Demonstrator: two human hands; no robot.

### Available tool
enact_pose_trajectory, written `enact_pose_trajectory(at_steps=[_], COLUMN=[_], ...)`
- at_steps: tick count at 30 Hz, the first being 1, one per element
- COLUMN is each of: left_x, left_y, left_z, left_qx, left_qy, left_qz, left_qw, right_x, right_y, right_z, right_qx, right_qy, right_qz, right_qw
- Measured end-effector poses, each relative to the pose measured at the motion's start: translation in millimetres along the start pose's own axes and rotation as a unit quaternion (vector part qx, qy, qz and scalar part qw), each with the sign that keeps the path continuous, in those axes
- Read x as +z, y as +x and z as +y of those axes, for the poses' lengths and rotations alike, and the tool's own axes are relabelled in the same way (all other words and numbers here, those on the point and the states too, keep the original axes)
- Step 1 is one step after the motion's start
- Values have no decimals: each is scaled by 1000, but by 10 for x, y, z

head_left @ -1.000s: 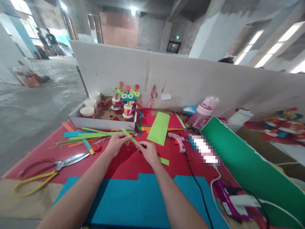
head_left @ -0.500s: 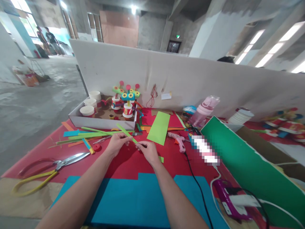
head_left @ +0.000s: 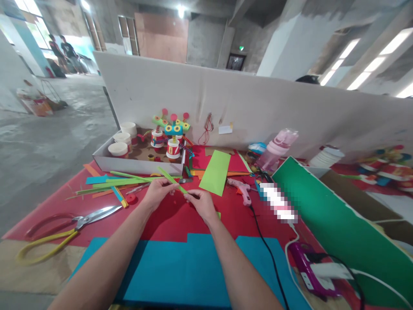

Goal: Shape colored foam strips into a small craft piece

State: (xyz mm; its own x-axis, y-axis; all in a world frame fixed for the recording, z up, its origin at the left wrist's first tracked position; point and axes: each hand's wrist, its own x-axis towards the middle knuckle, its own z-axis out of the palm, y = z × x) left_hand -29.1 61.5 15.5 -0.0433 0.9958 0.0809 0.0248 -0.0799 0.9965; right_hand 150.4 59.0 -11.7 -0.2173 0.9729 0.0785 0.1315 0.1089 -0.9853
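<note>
Hands, both bare, meet over a counter [head_left: 164, 215] covered in red. The left hand [head_left: 158, 192] and the right hand [head_left: 201, 202] grip one narrow light-green paper strip [head_left: 172, 180] between their fingers; it slants from above the left hand down to the right fingertips. Left of the hands lie a loose pile of green, blue and orange paper strips [head_left: 121, 183], a small red roll [head_left: 131, 199] and large scissors [head_left: 84, 220] with one red and one yellow handle. Behind, a shallow white box [head_left: 138, 167] holds white-rimmed cups [head_left: 118, 150] and cup figures [head_left: 173, 146] with round paper eyes. A wide green paper sheet [head_left: 215, 173] lies beyond the right hand, with a pink glue gun [head_left: 241, 189] just beside it. Blue sheets [head_left: 167, 271] spread beneath the forearms. Farther right stand a pink bottle [head_left: 277, 148] and a green panel [head_left: 335, 219].
</note>
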Motion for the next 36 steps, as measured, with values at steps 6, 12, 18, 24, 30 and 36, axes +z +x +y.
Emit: enact_pose_trajectory(at_steps=[6,12,18,24,30,36], left_x=[4,28,103,25,-44,79], left_y=[6,-17,-46,-9,13,-38], left_z=[-33,-30,-27,-23,32,-39], left_qx=[1,4,10,8,4,-23], left_qy=[-18,-15,16,16,-21,-22], left_qz=[1,-16,-36,-7,21,-57], left_qw=[1000,1000,999,1000,1000,998], right_x=[-3,-1,12,-9,-41,-26], right_y=[-3,-13,-37,-3,28,1], right_z=[4,-38,-76,33,91,15], right_qx=[-29,-66,-80,-21,-15,-53], right_qy=[-25,-47,-52,-42,-50,-36], right_qz=[37,39,16,17,23,17], right_qw=[999,996,995,999,998,998])
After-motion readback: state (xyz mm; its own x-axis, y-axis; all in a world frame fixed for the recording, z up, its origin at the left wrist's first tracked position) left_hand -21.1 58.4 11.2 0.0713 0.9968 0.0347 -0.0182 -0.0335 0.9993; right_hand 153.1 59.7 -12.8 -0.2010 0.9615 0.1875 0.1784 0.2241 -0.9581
